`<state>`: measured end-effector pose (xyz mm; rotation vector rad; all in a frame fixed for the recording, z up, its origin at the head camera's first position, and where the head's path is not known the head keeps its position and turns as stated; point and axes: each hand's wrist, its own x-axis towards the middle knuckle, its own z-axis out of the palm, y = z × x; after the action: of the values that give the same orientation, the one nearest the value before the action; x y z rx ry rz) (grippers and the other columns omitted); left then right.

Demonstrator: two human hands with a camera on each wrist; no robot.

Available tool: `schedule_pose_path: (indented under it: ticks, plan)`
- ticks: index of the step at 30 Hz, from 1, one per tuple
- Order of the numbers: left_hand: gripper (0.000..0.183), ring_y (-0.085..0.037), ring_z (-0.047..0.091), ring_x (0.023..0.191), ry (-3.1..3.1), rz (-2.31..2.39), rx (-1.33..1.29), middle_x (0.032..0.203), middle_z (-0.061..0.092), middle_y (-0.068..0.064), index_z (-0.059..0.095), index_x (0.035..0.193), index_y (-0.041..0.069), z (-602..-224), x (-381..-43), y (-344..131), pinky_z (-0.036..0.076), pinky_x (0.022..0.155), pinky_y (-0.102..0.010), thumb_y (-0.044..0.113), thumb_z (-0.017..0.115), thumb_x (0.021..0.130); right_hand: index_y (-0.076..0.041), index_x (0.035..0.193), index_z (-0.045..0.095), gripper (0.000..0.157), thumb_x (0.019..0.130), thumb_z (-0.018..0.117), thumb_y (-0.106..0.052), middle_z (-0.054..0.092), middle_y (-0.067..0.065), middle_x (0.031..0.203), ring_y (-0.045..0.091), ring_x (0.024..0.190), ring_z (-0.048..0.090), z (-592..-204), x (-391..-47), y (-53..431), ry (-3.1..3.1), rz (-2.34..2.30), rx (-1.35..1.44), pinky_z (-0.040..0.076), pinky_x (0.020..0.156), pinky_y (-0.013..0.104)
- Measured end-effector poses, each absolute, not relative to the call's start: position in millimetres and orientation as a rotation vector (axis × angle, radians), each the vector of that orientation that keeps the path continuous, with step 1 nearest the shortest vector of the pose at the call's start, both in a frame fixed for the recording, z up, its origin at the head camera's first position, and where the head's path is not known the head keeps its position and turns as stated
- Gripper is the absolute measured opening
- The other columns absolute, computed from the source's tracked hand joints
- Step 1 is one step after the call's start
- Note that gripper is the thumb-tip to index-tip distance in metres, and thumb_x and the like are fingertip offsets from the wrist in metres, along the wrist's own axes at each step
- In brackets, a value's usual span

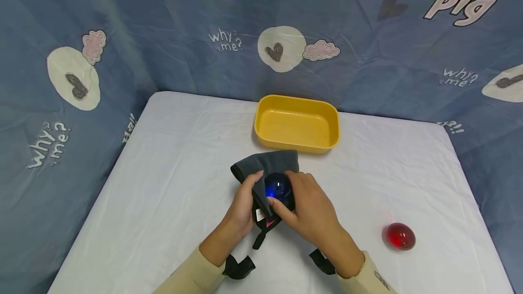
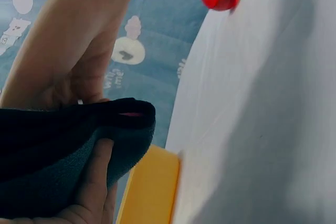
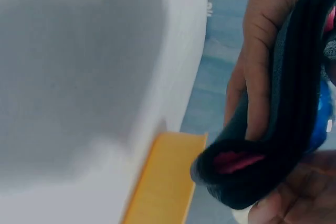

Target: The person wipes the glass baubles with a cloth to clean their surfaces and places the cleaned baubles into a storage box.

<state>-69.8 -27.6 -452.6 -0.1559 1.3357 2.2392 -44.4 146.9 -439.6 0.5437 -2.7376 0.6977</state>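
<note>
A dark grey cloth piece (image 1: 269, 161) with black edging and a pink inside is held up in both hands over the middle of the table. Its folded edge shows closely in the left wrist view and right wrist view. My left hand (image 1: 242, 203) grips the cloth from its left side. A glossy, see-through blue ball (image 1: 278, 185) sits against the cloth, partly covered by it. My right hand (image 1: 312, 205) holds the ball from the right, thumb in front and fingers behind. Whether the ball is inside a fold, I cannot tell.
Beyond the hands stands a yellow rectangular tub (image 1: 297, 146) at the table's back edge. A see-through red ball (image 1: 400, 236) lies on the white tablecloth (image 1: 163, 185) at the right. Blue printed fabric (image 1: 184, 58) hangs around the table.
</note>
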Motion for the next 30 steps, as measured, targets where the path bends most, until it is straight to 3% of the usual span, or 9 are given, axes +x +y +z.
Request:
schedule_pose_path:
  ticks: [4,9,17,21,26,30]
  plan:
    - [0.067,-0.022,0.036,0.144,1.352,2.269,-0.181,0.162,0.033,-0.015,0.024,0.161,0.001,-451,-72,-30,0.028,0.120,-0.035,0.038,0.042,0.107,-0.003,0.142,0.053,0.069,0.096,0.073,-0.051,0.067,0.011,0.112,0.024,0.096,0.060,-439,-44,150,-2.674,0.678,0.670,0.055,0.084,0.041]
    - [0.063,-0.019,0.042,0.140,1.314,2.280,-0.140,0.161,0.038,-0.013,0.029,0.159,0.002,-452,-72,-31,0.035,0.116,-0.031,0.038,0.039,0.108,-0.001,0.142,0.052,0.069,0.099,0.069,-0.052,0.067,0.014,0.109,0.028,0.096,0.062,-441,-45,151,-2.599,0.603,0.735,0.055,0.084,0.043]
    - [0.064,-0.026,0.037,0.145,1.302,2.229,-0.103,0.163,0.034,-0.016,0.027,0.161,0.002,-453,-69,-27,0.031,0.119,-0.038,0.037,0.037,0.108,0.006,0.128,0.058,0.068,0.100,0.065,-0.055,0.068,0.018,0.103,0.030,0.088,0.064,-446,-48,151,-2.556,0.602,0.704,0.058,0.078,0.044]
    - [0.066,-0.025,0.042,0.137,1.323,2.214,-0.126,0.158,0.037,-0.018,0.028,0.160,0.000,-452,-66,-26,0.034,0.116,-0.035,0.037,0.040,0.107,0.006,0.121,0.063,0.068,0.101,0.060,-0.059,0.071,0.018,0.101,0.027,0.085,0.067,-446,-49,150,-2.569,0.679,0.663,0.060,0.072,0.042]
    - [0.065,-0.022,0.052,0.125,1.300,2.197,-0.116,0.144,0.045,-0.017,0.032,0.156,0.001,-451,-65,-24,0.045,0.107,-0.032,0.041,0.043,0.107,-0.002,0.097,0.066,0.067,0.103,0.047,-0.066,0.060,0.003,0.076,0.015,0.064,0.053,-446,-52,149,-2.558,0.753,0.603,0.046,0.054,0.030]
    - [0.064,-0.019,0.059,0.120,1.288,2.199,-0.108,0.136,0.052,-0.016,0.036,0.153,0.000,-452,-65,-24,0.051,0.103,-0.031,0.043,0.043,0.107,-0.006,0.092,0.065,0.061,0.103,0.051,-0.063,0.053,-0.002,0.072,0.013,0.064,0.049,-444,-54,151,-2.620,0.805,0.572,0.041,0.054,0.027]
